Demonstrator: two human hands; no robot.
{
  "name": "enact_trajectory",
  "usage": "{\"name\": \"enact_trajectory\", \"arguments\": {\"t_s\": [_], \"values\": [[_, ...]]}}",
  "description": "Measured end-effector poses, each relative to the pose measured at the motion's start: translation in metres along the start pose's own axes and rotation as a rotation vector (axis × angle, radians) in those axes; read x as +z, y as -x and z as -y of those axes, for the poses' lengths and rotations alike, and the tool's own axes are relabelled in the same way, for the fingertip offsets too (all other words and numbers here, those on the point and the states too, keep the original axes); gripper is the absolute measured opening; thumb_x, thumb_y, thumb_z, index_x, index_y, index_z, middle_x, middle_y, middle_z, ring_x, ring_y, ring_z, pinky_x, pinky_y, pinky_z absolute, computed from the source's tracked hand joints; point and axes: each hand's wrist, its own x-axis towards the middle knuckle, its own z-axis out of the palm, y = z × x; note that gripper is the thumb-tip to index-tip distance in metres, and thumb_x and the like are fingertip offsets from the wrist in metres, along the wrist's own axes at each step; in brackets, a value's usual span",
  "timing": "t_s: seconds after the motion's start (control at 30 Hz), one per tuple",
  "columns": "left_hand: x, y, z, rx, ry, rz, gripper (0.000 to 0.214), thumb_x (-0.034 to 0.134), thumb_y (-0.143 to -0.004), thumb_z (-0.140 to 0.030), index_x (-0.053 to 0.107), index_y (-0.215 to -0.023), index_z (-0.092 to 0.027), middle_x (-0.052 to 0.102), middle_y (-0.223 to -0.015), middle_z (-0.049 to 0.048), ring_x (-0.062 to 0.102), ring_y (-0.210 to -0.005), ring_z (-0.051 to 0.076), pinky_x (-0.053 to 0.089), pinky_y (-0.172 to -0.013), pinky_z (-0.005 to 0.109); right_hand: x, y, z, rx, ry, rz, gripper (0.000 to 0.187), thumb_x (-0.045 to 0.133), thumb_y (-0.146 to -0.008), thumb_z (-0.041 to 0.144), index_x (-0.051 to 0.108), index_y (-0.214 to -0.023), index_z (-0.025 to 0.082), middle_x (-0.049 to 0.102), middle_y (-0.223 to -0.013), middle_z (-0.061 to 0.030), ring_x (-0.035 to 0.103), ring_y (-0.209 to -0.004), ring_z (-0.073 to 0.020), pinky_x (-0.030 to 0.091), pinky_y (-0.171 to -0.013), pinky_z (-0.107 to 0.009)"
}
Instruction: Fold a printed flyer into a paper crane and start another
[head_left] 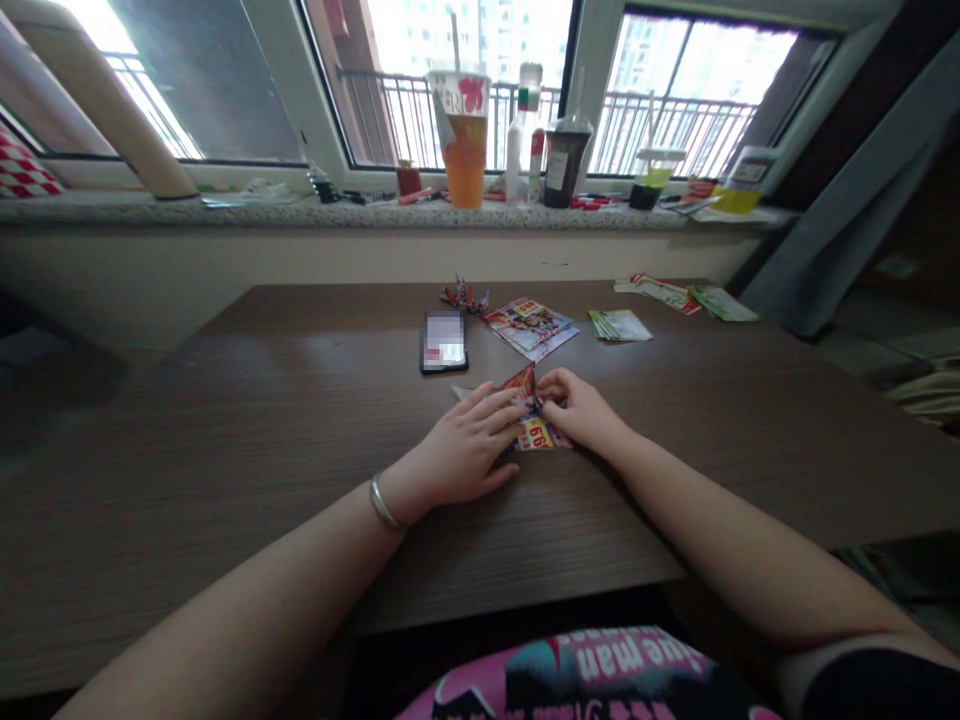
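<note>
**Both hands pinning a folded printed sheet on the tabletop**

We see the left hand (466,447) laid flat, fingers spread, palm down over the near-left part of a folded printed paper (534,420); it seems to press the sheet to the wooden table (225,420) so it cannot slide. The right hand (581,408) comes in from the other side, fingertips curled and pinching the paper's upper edge, probably to set a crease. The paper lies directly between and under the two hands, one corner lifted and pointing away from us.

Just beyond the left hand lies a smartphone (444,341), screen up and blurred. Beyond the right hand sit a stack of printed leaflets (531,325) and a small folded paper figure (465,296), kept within reach yet clear of the working spot. Farther right of the right hand, more leaflets (619,324).

Hard to make out: the sheet's full outline, since the left palm hides much of it; the print beyond some yellow and red; how many folds exist. A bangle (384,505) circles the left wrist. Drink cups (465,135) on the windowsill stand well beyond both hands.
</note>
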Motion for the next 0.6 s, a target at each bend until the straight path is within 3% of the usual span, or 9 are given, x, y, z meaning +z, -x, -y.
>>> {"name": "enact_trajectory", "arguments": {"t_s": [0.23,0.4,0.6], "values": [[0.0042,0.0011,0.0031,0.017,0.056,0.068,0.046,0.055,-0.087,-0.041,0.056,-0.127,-0.019,0.055,-0.137,0.0095,0.043,-0.133,0.024,0.015,-0.12,0.047,0.0,-0.0005,-0.0002,0.022,0.088,-0.018,0.011,0.063,-0.077,0.029,0.06,-0.079,0.019,0.069,-0.072,0.0001,0.064,-0.065,-0.0144,0.048,-0.062,-0.026],[0.0032,0.0007,0.0012,0.004,0.04,0.103,0.047,0.053,-0.088,-0.043,0.054,-0.126,-0.016,0.054,-0.138,0.0106,0.042,-0.133,0.026,0.019,-0.117,0.044,-0.0014,-0.0015,0.002,0.023,0.213,-0.046,0.012,0.064,-0.076,0.031,0.061,-0.073,0.02,0.064,-0.064,0.0014,0.058,-0.059,-0.0132,0.043,-0.056,-0.024],[0.0025,0.0005,-0.0017,-0.038,0.013,0.101,0.046,0.051,-0.09,-0.045,0.055,-0.125,-0.016,0.056,-0.135,0.0108,0.046,-0.128,0.027,0.027,-0.111,0.043,-0.0031,-0.0004,0.0088,0.039,0.216,-0.065,0.014,0.063,-0.074,0.028,0.058,-0.066,0.019,0.063,-0.062,0.0012,0.056,-0.057,-0.0125,0.042,-0.054,-0.023]]}}
